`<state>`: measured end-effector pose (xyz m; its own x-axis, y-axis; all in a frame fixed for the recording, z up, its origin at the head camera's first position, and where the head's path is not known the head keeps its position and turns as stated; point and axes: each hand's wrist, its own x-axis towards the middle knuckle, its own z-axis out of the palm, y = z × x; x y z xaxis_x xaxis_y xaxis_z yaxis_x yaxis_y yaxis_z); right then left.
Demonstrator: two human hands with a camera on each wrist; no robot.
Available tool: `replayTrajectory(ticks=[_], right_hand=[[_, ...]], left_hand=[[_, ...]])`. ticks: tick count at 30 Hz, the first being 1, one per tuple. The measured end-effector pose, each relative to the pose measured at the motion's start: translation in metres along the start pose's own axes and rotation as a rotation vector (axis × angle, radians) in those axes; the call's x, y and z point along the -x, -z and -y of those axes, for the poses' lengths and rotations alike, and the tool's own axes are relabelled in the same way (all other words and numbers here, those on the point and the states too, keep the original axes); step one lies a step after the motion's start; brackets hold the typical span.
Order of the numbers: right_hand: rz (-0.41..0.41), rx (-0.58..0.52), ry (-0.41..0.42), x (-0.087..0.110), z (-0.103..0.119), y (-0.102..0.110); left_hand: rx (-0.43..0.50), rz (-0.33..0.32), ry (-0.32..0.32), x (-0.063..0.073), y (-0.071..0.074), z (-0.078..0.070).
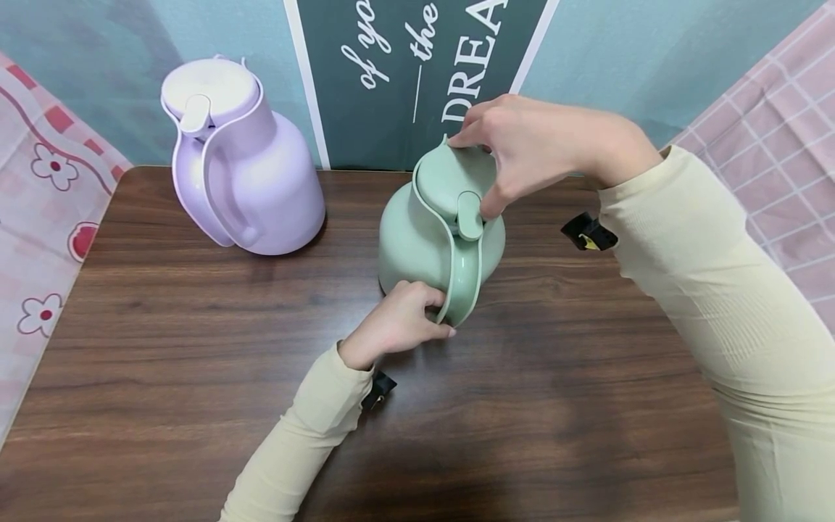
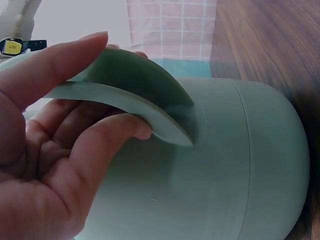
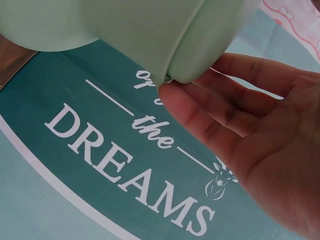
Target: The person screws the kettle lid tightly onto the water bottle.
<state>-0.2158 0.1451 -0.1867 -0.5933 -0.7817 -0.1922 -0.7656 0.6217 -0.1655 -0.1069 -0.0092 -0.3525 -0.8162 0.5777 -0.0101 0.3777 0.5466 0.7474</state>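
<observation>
A pale green thermos jug [image 1: 404, 250] stands upright on the table, its handle [image 1: 465, 279] toward me. My left hand [image 1: 406, 313] holds that handle low down; in the left wrist view the thumb and fingers curl around the handle's edges [image 2: 127, 102]. Over the top, my right hand [image 1: 531, 145] grips the jug's round lid [image 1: 450, 174]. Its thumb lies beside the lid's lever [image 1: 470, 214] and its fingers reach to the far rim near the spout. The right wrist view shows the fingertips touching the lid's edge [image 3: 210, 45]. The jug's inside is hidden.
A lilac thermos jug [image 1: 280, 181] of the same shape stands at the back left, lid on. The dark wooden table [image 1: 196, 362] meets a blue-green backdrop with lettering [image 1: 417, 87]. Pink patterned cloth [image 1: 48, 239] hangs left, pink checked cloth [image 1: 783, 159] right.
</observation>
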Motion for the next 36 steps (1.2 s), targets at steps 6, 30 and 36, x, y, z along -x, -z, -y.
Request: replayTrajectory(ticks=[6, 30, 36], right_hand=[[-0.012, 0.000, 0.008, -0.0004, -0.0003, -0.0003], [0.011, 0.009, -0.030, -0.0012, 0.0020, 0.0004], [0.114, 0.013, -0.080, -0.0029, 0.0014, 0.0034]], left_hand=[[-0.024, -0.003, -0.009, 0.0001, 0.0004, -0.0007], [-0.008, -0.011, 0.007, 0.0007, -0.0007, 0.0000], [0.015, -0.017, 0.038, 0.0010, -0.0013, 0.0001]])
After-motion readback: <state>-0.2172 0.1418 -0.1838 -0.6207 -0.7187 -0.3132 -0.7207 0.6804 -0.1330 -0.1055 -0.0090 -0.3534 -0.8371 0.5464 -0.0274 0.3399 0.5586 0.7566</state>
